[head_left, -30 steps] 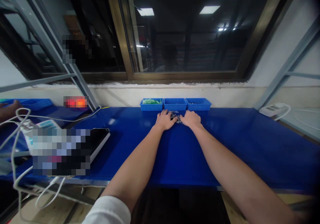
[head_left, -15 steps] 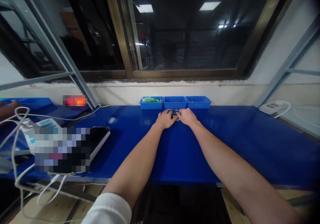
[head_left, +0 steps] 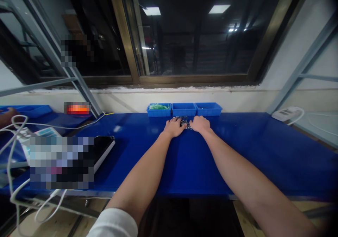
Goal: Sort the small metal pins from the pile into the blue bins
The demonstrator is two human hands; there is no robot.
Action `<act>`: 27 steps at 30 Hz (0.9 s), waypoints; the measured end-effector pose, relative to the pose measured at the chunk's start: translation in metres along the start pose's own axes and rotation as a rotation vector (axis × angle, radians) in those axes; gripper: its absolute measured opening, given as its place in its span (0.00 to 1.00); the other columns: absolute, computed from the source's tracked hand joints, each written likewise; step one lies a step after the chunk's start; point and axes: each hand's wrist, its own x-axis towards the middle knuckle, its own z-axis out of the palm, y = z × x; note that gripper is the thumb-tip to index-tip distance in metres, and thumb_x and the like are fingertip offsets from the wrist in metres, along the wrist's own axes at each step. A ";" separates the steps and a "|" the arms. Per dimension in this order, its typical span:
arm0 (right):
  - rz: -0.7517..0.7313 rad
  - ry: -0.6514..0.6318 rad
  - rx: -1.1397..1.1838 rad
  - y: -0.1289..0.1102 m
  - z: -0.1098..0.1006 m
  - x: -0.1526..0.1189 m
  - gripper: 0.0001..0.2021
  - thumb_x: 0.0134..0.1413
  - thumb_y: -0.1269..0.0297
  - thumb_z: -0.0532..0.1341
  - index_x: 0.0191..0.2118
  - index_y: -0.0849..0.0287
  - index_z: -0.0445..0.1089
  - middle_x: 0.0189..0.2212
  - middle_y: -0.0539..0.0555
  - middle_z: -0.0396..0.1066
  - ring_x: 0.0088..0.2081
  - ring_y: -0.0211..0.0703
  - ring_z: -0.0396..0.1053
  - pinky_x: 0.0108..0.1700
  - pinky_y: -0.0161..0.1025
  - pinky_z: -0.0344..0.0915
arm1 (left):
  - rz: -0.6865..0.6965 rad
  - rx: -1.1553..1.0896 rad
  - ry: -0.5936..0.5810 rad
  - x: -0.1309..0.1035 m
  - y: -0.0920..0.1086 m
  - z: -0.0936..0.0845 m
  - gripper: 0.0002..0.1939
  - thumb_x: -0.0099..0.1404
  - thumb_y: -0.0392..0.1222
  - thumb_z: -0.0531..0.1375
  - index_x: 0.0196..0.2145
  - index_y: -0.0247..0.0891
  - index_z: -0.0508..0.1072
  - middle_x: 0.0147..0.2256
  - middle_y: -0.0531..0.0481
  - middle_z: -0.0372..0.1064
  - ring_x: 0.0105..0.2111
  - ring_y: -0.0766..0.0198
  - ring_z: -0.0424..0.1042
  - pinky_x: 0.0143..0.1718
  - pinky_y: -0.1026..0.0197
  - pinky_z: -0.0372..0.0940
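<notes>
A small pile of thin, shiny metal pieces (head_left: pixel 187 125) lies on the blue tabletop, just in front of the blue bins; their exact kind is too small to tell. My left hand (head_left: pixel 173 127) rests flat at the pile's left side, fingers spread and touching the pieces. At the right edge of the pile is my right hand (head_left: pixel 202 124), its fingers curled under and its thumb towards the metal pieces. What is under those curled fingers, if anything, is hidden.
Three blue bins stand against the wall: the left bin (head_left: pixel 158 114) holds green packets, the middle bin (head_left: pixel 184 114) and right bin (head_left: pixel 210 113) small contents. A black-screened device (head_left: pixel 104 145) with white cables is at left. A power strip (head_left: pixel 285 113) lies right. Another person's hand (head_left: pixel 9 115) shows far left.
My right hand has shifted slightly right, away from my left hand, and more of the metal pieces show between them. The left hand has hardly moved. The view has tilted a little.
</notes>
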 end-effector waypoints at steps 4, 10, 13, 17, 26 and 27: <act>-0.042 -0.004 -0.001 0.000 0.003 0.001 0.18 0.53 0.57 0.53 0.40 0.63 0.74 0.40 0.69 0.72 0.41 0.58 0.71 0.40 0.47 0.65 | -0.004 -0.004 0.005 0.000 0.000 0.001 0.31 0.64 0.62 0.43 0.57 0.41 0.61 0.59 0.41 0.57 0.59 0.51 0.54 0.56 0.46 0.50; -0.009 0.010 0.041 0.000 0.004 0.002 0.18 0.55 0.57 0.51 0.39 0.63 0.74 0.40 0.68 0.72 0.41 0.56 0.71 0.40 0.44 0.64 | -0.019 -0.008 0.000 0.000 0.001 0.000 0.31 0.64 0.62 0.43 0.57 0.42 0.61 0.59 0.42 0.55 0.59 0.51 0.53 0.56 0.46 0.48; -0.008 0.058 0.109 -0.001 0.004 0.002 0.21 0.60 0.56 0.46 0.41 0.64 0.72 0.39 0.68 0.73 0.41 0.55 0.71 0.41 0.43 0.63 | -0.023 -0.014 0.007 0.001 0.001 0.000 0.31 0.64 0.62 0.44 0.56 0.42 0.61 0.59 0.42 0.56 0.59 0.50 0.53 0.56 0.46 0.48; -0.139 0.164 0.191 -0.003 0.003 0.003 0.23 0.63 0.56 0.40 0.45 0.63 0.68 0.39 0.64 0.73 0.43 0.51 0.70 0.44 0.41 0.60 | -0.042 -0.050 0.068 0.000 0.003 -0.003 0.30 0.64 0.60 0.45 0.57 0.40 0.59 0.58 0.41 0.57 0.58 0.52 0.55 0.56 0.48 0.49; -0.393 0.220 0.207 -0.004 0.004 0.003 0.23 0.64 0.56 0.42 0.31 0.59 0.69 0.33 0.58 0.74 0.38 0.45 0.71 0.42 0.36 0.57 | 0.147 -0.124 0.252 -0.001 0.008 -0.014 0.16 0.69 0.46 0.47 0.44 0.41 0.71 0.43 0.48 0.72 0.46 0.60 0.68 0.51 0.56 0.53; -0.400 0.224 0.220 -0.004 0.005 0.004 0.23 0.64 0.55 0.43 0.29 0.59 0.69 0.32 0.58 0.74 0.36 0.45 0.71 0.41 0.36 0.57 | 0.153 -0.118 0.250 0.000 0.008 -0.015 0.15 0.69 0.45 0.47 0.41 0.41 0.72 0.41 0.48 0.73 0.44 0.60 0.69 0.50 0.56 0.54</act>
